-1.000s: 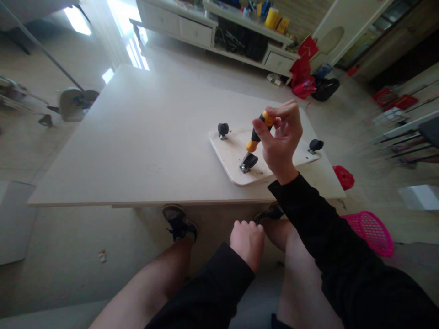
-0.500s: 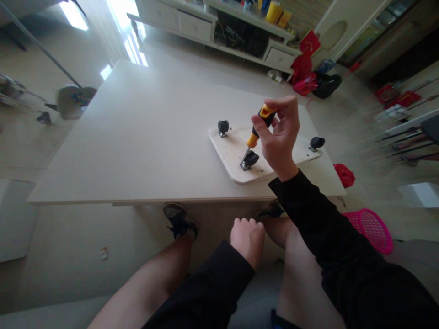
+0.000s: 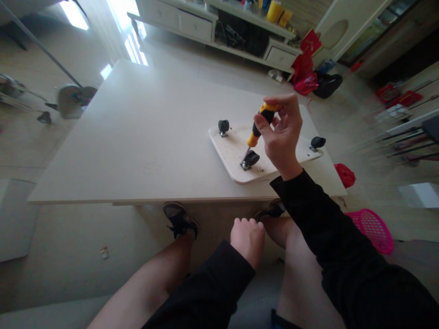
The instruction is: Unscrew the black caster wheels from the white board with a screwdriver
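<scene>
My right hand (image 3: 283, 130) grips a yellow and black screwdriver (image 3: 257, 127) near the top of its handle. The shaft slants down to the metal plate of a black caster (image 3: 251, 158). That caster is fixed to a white board with rounded corners (image 3: 233, 170), which lies on the table. Two more casters stand on the board, one at its far left corner (image 3: 223, 127) and one at its right end (image 3: 317, 143). My left hand (image 3: 247, 242) is closed beside my right knee, below the table edge; its palm side is hidden, so I cannot make out anything in it.
The board rests on the right part of a large white table (image 3: 130, 137). A pink basket (image 3: 372, 230) stands on the floor at right. Beyond the table are a white cabinet (image 3: 195, 27), red bags (image 3: 303, 77) and a black bag (image 3: 327, 85). A dustpan (image 3: 73, 103) is at left.
My right hand has shifted slightly and its grip on the screwdriver handle has turned. The tip stays at the same caster plate. My left hand and the board have not visibly moved.
</scene>
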The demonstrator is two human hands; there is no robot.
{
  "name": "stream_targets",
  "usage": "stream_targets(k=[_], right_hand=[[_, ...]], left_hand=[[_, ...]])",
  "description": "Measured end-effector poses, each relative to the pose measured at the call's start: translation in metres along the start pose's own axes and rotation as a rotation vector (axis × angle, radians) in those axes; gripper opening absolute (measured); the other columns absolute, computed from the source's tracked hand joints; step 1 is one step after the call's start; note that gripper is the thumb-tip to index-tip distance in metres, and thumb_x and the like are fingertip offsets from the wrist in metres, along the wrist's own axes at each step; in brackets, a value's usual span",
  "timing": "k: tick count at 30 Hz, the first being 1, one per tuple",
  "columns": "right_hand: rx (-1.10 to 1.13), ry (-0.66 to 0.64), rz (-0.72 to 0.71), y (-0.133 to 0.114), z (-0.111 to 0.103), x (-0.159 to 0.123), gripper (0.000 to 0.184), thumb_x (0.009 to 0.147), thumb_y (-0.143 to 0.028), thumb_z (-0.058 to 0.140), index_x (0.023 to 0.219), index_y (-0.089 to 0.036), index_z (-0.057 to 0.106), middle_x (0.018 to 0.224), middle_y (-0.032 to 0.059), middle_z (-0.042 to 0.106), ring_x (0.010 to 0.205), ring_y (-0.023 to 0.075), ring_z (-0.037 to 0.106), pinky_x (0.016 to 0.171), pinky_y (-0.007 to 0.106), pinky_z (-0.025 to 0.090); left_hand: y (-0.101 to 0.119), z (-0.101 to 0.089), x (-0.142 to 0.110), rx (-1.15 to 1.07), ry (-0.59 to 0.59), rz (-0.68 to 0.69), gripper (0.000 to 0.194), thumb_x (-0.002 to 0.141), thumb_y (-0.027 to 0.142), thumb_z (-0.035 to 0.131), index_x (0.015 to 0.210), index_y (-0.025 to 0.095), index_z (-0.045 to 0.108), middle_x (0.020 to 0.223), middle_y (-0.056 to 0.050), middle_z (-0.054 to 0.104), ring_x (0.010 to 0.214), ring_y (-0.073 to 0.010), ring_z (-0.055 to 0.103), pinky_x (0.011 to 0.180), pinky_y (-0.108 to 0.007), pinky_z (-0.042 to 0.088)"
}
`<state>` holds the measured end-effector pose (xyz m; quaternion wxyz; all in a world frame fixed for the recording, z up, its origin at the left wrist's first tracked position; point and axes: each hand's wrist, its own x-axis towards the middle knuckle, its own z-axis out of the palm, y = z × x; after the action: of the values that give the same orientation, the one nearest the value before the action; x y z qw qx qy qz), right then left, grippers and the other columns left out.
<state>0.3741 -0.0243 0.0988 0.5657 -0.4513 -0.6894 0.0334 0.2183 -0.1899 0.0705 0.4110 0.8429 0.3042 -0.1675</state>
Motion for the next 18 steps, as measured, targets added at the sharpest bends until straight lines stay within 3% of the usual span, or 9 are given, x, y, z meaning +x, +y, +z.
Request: stream_targets(k=[5, 9, 13, 18], right_hand=[[0.016, 0.035, -0.009, -0.001, 0.001, -0.003, 0.035, 0.098, -0.063, 0.070, 0.120, -0.036, 0.064, 0.115, 0.0005, 0.068, 0.108, 0.0201, 0.070, 0.095, 0.042, 0.064], [0.056, -0.024, -0.001, -0.008, -0.001, -0.004, 0.031, 0.105, -0.061, 0.055, 0.124, -0.037, 0.061, 0.119, 0.0013, 0.071, 0.116, 0.0223, 0.074, 0.101, 0.045, 0.063], [0.022, -0.053, 0.017, -0.011, -0.004, -0.003, 0.027, 0.105, -0.054, 0.059, 0.124, -0.035, 0.061, 0.118, 0.0020, 0.072, 0.113, 0.0206, 0.074, 0.094, 0.039, 0.062], [-0.003, -0.001, -0.013, -0.005, -0.005, -0.001, 0.029, 0.098, -0.050, 0.072, 0.120, -0.032, 0.065, 0.113, 0.0011, 0.069, 0.102, 0.0179, 0.072, 0.081, 0.033, 0.058]], left_hand=[[0.000, -0.001, -0.001, 0.000, 0.001, 0.005, 0.035, 0.107, 0.015, 0.045, 0.129, 0.011, 0.072, 0.129, -0.018, 0.075, 0.125, -0.0334, 0.071, 0.106, -0.047, 0.053], [0.000, -0.003, -0.001, 0.004, -0.011, 0.002, 0.036, 0.108, 0.015, 0.044, 0.130, 0.012, 0.072, 0.131, -0.018, 0.075, 0.126, -0.0331, 0.071, 0.106, -0.046, 0.053], [0.001, -0.003, -0.002, 0.004, -0.004, -0.006, 0.038, 0.108, 0.013, 0.041, 0.130, 0.011, 0.072, 0.130, -0.017, 0.075, 0.125, -0.0327, 0.071, 0.106, -0.046, 0.053], [-0.001, 0.000, 0.000, -0.005, 0.009, 0.001, 0.036, 0.107, 0.015, 0.045, 0.129, 0.011, 0.073, 0.129, -0.017, 0.075, 0.124, -0.0338, 0.072, 0.105, -0.047, 0.054]])
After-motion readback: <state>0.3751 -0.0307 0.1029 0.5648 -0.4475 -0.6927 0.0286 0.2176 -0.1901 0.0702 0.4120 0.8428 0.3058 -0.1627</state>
